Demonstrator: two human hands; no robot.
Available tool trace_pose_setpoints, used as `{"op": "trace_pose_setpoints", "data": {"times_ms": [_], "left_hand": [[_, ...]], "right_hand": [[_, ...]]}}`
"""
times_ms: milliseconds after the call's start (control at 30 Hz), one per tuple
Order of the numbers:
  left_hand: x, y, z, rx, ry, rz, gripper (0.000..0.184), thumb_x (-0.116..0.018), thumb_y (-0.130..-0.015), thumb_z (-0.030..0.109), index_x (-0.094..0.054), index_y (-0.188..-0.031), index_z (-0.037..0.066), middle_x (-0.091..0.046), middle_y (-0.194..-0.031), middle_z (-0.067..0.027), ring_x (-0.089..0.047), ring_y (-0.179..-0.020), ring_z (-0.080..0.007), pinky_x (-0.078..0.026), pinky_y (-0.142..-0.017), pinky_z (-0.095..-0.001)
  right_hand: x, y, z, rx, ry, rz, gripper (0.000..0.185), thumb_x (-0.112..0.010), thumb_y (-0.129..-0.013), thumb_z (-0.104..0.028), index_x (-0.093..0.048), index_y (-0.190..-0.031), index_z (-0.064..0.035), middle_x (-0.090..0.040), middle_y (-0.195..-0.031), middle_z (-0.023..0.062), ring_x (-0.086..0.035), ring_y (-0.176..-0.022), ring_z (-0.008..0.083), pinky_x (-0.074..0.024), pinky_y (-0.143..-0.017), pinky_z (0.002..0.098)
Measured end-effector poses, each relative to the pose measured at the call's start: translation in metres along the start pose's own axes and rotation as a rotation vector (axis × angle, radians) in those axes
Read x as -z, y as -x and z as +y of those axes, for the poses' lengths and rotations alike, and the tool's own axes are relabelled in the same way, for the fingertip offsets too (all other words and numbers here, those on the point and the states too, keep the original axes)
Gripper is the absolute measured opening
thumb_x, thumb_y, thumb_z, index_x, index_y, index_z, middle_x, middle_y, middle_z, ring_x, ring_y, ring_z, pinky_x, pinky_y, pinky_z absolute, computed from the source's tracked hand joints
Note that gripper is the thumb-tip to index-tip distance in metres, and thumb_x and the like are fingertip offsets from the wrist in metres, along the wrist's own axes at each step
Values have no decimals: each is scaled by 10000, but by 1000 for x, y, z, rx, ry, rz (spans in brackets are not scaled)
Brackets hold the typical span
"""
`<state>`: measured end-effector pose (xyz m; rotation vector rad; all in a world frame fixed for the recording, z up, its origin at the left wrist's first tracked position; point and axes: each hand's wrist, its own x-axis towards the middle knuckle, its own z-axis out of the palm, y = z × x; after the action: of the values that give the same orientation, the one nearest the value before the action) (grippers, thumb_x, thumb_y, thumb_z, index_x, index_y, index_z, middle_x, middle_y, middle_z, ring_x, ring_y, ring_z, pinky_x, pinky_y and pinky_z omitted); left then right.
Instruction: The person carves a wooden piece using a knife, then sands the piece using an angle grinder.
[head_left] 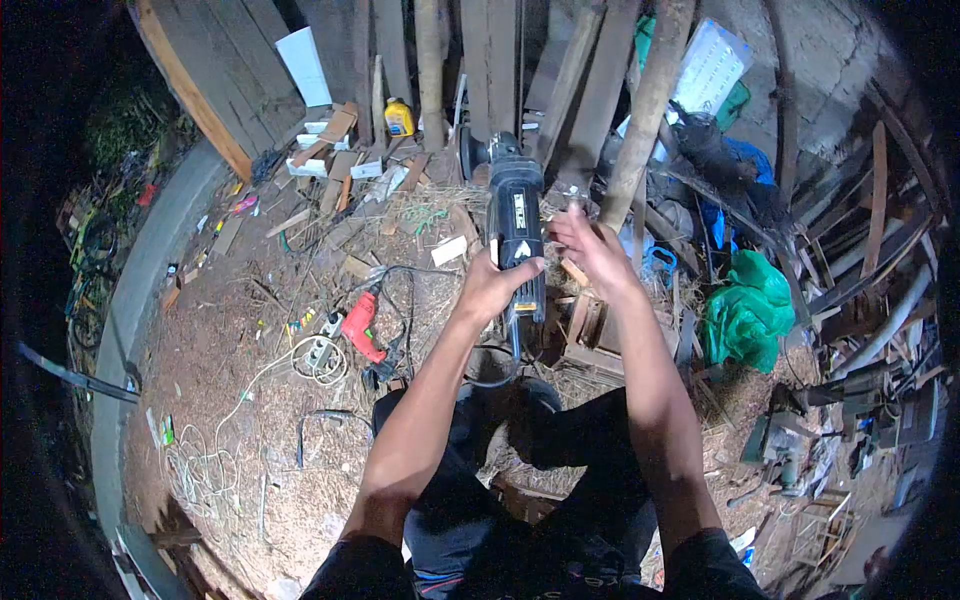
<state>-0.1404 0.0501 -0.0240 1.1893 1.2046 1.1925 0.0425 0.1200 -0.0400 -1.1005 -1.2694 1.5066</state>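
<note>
My left hand is wrapped around the rear body of a black angle grinder, thumb across its top. The grinder points away from me, with its disc on the left of the head and its cord running back toward my legs. Just right of the grinder, my right hand is held with fingers stretched out and apart, holding nothing. Whether its fingertips touch the tool is hard to tell. Below the hands, a wooden frame rests on the ground, partly hidden by my right forearm.
A red drill lies on the littered ground at left, near a power strip with a coiled white cord. A yellow bottle stands by planks at the back. To the right are a green plastic bag and piled scrap wood.
</note>
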Motion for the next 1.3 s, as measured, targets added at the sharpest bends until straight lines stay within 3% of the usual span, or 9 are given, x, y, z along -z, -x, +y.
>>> {"op": "trace_pose_setpoints", "data": {"times_ms": [233, 367, 400, 533, 800, 1033, 1067, 1133, 1300], "left_hand": [[-18, 4, -17, -6, -140, -227, 300, -760, -791, 169, -651, -1028, 22, -672, -918, -20, -612, -845, -111, -499, -784, -288], [-18, -5, -23, -15, -183, -169, 614, -678, -873, 372, -464, -1313, 1, -598, -1192, -132, -574, -1053, -217, -477, -890, -367], [-14, 5, 14, 146, -230, -111, 734, -511, -934, 519, -337, -1397, -24, -544, -1267, -184, -545, -1118, -289, -446, -950, -388], [30, -31, -16, 189, 314, 12, 492, -282, -1001, 355, -627, -1129, 28, -530, -823, -17, -413, -647, -116, -383, -636, -284], [24, -29, 24, 78, 276, 183, 287, -499, -1000, 358, -606, -928, 101, -490, -653, 59, -371, -468, -45, -255, -390, -222], [38, -39, 14, 97, 369, 156, 302, -416, -1021, 292, -618, -969, 73, -415, -593, 48, -297, -418, -41, -220, -368, -227], [36, -41, 16, 121, 381, 204, 348, -463, -1006, 352, -550, -757, 125, -357, -512, 55, -281, -394, -65, -207, -371, -254], [43, -45, 8, 155, 372, 180, 359, -453, -1008, 343, -546, -743, 120, -352, -506, 52, -285, -392, -73, -209, -369, -263], [45, -41, 20, 136, 239, 154, 380, -454, -1010, 324, -480, -688, 124, -338, -489, 46, -292, -381, -86, -219, -362, -273]], "right_hand": [[-18, -6, 5, -117, -229, 4, 469, -709, -869, -384, -574, -1127, -16, -668, -934, 123, -684, -819, 223, -586, -714, 350], [-15, -3, -10, -70, -424, 154, 427, -733, -852, -315, -547, -1099, -21, -657, -884, 111, -689, -723, 222, -584, -576, 356], [-7, -2, -13, -6, -316, 187, 412, -738, -849, -293, -548, -1096, -23, -654, -884, 109, -679, -688, 219, -579, -556, 359], [23, -2, -2, 293, 91, 364, 448, -784, -809, -300, -606, -1097, -7, -669, -956, 102, -644, -755, 165, -518, -658, 314], [9, 35, -20, 475, 471, 426, 508, -801, -726, -172, -571, -1137, 20, -700, -999, 129, -669, -886, 210, -512, -828, 343], [-9, 34, -18, 503, 562, 330, 566, -795, -711, -190, -543, -1170, 22, -698, -1020, 183, -691, -952, 287, -523, -854, 379], [-10, 36, -19, 486, 601, 319, 562, -794, -712, -190, -543, -1167, 23, -696, -1018, 190, -691, -952, 299, -524, -852, 386], [-17, 40, -28, 501, 656, 307, 551, -785, -719, -191, -534, -1157, 29, -692, -1002, 214, -691, -942, 344, -532, -831, 410], [-16, 35, -22, 495, 662, 303, 563, -805, -722, -192, -559, -1193, -7, -704, -1022, 163, -685, -956, 238, -506, -863, 359]]}}
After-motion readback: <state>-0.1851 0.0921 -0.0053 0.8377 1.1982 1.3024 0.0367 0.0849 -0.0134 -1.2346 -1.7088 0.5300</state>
